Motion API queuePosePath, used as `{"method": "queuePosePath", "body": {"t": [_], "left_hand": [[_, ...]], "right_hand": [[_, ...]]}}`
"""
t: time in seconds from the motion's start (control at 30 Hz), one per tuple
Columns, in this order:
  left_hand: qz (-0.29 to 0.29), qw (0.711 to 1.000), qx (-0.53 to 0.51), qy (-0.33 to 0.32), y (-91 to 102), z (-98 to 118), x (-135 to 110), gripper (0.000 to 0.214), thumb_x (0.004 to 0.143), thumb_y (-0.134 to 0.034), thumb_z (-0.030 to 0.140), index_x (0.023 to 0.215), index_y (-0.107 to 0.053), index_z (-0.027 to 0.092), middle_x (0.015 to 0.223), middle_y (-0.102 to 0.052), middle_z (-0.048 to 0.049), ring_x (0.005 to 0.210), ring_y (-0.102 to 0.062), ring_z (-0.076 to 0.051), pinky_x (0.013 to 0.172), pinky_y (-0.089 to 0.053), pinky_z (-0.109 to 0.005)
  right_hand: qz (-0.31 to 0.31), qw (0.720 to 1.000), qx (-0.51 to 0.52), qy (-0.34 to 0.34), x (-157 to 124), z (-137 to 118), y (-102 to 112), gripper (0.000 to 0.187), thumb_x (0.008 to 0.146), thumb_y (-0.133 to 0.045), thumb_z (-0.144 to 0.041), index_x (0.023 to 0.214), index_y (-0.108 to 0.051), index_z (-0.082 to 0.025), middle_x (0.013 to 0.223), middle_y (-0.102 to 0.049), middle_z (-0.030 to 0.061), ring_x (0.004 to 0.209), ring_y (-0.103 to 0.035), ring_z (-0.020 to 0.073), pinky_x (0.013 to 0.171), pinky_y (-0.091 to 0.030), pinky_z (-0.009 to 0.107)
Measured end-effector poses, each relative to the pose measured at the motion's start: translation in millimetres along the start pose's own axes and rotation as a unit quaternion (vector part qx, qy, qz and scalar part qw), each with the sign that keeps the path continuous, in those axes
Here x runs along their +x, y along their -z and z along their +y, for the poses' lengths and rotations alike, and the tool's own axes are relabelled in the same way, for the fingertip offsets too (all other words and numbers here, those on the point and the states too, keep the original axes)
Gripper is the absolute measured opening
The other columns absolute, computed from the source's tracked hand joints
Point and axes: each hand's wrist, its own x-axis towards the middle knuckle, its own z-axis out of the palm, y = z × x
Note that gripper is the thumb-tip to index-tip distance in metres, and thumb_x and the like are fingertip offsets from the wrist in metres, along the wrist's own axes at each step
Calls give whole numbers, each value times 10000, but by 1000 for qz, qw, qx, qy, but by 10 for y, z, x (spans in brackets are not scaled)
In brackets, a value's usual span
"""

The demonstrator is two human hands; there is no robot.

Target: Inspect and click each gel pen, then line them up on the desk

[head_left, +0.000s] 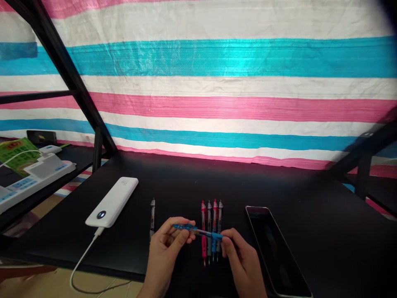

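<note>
A blue pen (203,233) is held level above the table between both hands. My left hand (167,244) pinches its blue clip end with thumb and fingers. At the blue grip end, my right hand (242,256) has thumb and forefinger closed on it; the tip is hidden. Beneath the held pen, several pens lie side by side, among them a pink-gripped pen (204,245) at the left of the row and one with a red top and blue grip (214,215). Partly behind my left hand lies a single clear pen with a grey top (152,215).
A white power bank (116,200) with a plugged-in cable (81,256) rests at the left of the black table (182,178). To the right lies a black phone (276,248). A white power strip (40,180) sits on the far-left shelf. Striped sheeting (217,107) hangs behind.
</note>
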Motion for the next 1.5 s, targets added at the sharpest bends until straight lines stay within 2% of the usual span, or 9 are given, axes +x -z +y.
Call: {"method": "queuePosePath", "body": {"t": [0.2,0.33,0.53,0.7,0.83,1.0,1.13,1.3,1.5], "left_hand": [[86,995,-51,13,-73,-31,-31,351,673,-976,399,886,-822,167,889,-844,-110,652,-712,-143,653,-575,-198],[98,993,-65,19,-73,-29,-39,373,643,-990,419,873,-820,180,888,-846,-101,740,-749,-181,690,-588,-216],[99,993,-66,20,-49,-50,-49,369,658,-982,418,892,-817,184,899,-848,-104,785,-753,-190,719,-586,-221],[95,992,-79,17,-50,-41,-55,341,664,-980,404,885,-820,199,891,-847,-82,779,-751,-186,711,-586,-221],[86,993,-81,12,-28,-58,-49,324,684,-974,386,896,-823,193,901,-846,-94,784,-756,-189,712,-592,-227],[90,993,-74,10,19,-97,-40,322,698,-963,380,910,-817,188,915,-842,-100,817,-764,-214,716,-596,-247],[71,996,-60,7,60,-116,-32,297,721,-949,372,911,-814,188,927,-839,-106,831,-762,-222,722,-602,-260],[67,996,-65,7,90,-134,-23,296,734,-943,373,924,-816,185,935,-841,-111,817,-757,-213,729,-601,-258],[63,996,-68,12,97,-140,-19,292,718,-953,356,920,-820,193,940,-843,-103,818,-757,-210,738,-603,-256]], "right_hand": [[32,999,14,-8,-11,-19,0,262,961,-662,-501,1053,-714,-261,875,-703,2,747,-626,183,701,-460,260],[-3,1000,14,-20,-6,-27,15,473,1046,-489,-572,774,-654,-223,694,-601,5,639,-555,169,611,-405,268],[10,999,36,-13,-19,-45,23,365,1015,-550,-568,975,-684,-231,790,-655,12,708,-575,182,657,-442,263],[4,999,31,-28,-15,-113,24,513,1056,-476,-563,697,-587,-214,659,-531,-6,613,-493,154,582,-376,264],[-8,998,53,-22,-17,-116,37,412,1025,-517,-587,912,-669,-222,750,-600,4,677,-536,176,623,-401,273],[-28,999,32,-35,-12,-94,37,475,1054,-479,-542,715,-554,-219,679,-492,-17,629,-466,155,609,-361,273],[-14,999,37,-21,-14,-94,30,335,1018,-539,-534,936,-654,-231,776,-577,-8,706,-514,171,669,-396,270],[-19,997,53,-50,-13,-115,24,470,1046,-484,-562,729,-563,-224,667,-474,-26,608,-447,151,575,-346,268],[-2,999,46,-26,-10,-76,10,347,1011,-554,-541,907,-666,-229,742,-610,-5,679,-549,174,632,-413,261]]}}
